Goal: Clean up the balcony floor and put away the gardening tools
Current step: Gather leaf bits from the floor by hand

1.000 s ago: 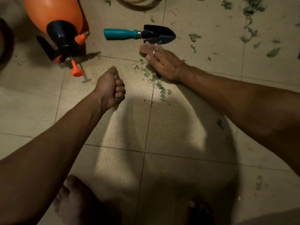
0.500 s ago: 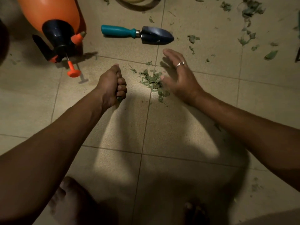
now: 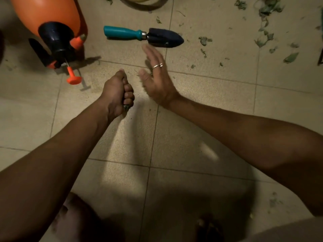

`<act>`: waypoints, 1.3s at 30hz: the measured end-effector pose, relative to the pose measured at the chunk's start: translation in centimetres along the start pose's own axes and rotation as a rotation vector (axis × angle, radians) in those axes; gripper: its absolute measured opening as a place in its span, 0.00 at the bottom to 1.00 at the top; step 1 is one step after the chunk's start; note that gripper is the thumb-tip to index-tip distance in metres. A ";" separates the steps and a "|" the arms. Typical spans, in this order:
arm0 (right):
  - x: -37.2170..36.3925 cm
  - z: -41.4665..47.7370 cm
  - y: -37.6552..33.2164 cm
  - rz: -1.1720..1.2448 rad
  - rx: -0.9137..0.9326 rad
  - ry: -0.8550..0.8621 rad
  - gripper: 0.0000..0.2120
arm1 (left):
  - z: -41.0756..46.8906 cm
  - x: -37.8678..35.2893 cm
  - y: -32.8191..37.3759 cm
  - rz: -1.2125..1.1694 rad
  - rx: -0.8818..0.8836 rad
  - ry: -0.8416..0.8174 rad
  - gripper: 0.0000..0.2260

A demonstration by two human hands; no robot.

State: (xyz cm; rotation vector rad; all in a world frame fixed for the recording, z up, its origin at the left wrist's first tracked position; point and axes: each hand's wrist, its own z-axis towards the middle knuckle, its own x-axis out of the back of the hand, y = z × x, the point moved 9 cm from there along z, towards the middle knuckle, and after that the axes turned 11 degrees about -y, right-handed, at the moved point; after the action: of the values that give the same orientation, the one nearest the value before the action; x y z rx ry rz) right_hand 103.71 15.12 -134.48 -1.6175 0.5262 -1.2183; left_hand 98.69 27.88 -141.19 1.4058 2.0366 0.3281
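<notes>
**Sweeping in: right hand (image 3: 157,81) closes on the left hand (image 3: 118,95)**

Half a second ago the right hand was out to the right with a clear gap to the fist; now it has swung across and sits just beside the left hand, motion-blurred, on edge, fingers straight and loose, gripping nothing; whatever lies on the tile between the two hands is hidden behind that palm. The left hand has barely budged; it is clenched into a tight fist, thumb on top, and a tuft of green leaf scraps (image 3: 126,107) pokes out below the curled fingers, so that handful is held fast. A ring (image 3: 157,65) glints on one finger of the right hand.

Out past those fingertips, the trowel (image 3: 143,34) lies flat on the tiled floor (image 3: 192,130), teal handle to the left, dark blade pointing right; it is near the right hand but apart from it. Further left, the orange sprayer (image 3: 52,20) has its black pump head pointing toward the person; its orange plunger (image 3: 74,79) sticks out over the tile and throws a shadow there.

Up at the top right, loose leaves (image 3: 262,39) are scattered across the floor, well apart from both hands; a few smaller bits trail back toward the trowel's tip. Down at the bottom edge, two feet (image 3: 75,220) stand in deep shadow.
</notes>
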 end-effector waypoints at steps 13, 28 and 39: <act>-1.1 0.6 -0.9 -0.915 -0.060 -0.730 0.27 | 0.2 -0.5 0.7 0.072 0.063 -0.004 0.19; 3.0 0.0 -0.4 -0.381 -0.204 -0.345 0.07 | 0.1 -2.1 0.2 -0.057 0.028 0.000 0.20; 3.7 -0.9 -2.8 0.240 -0.213 -0.014 0.09 | 0.0 -7.6 0.8 -0.204 -0.010 -0.215 0.19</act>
State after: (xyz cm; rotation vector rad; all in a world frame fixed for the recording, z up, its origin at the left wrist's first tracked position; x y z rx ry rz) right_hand 103.75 12.93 -130.29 -1.6820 0.8390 -0.9974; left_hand 101.08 21.32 -138.04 1.1605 1.9748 0.0950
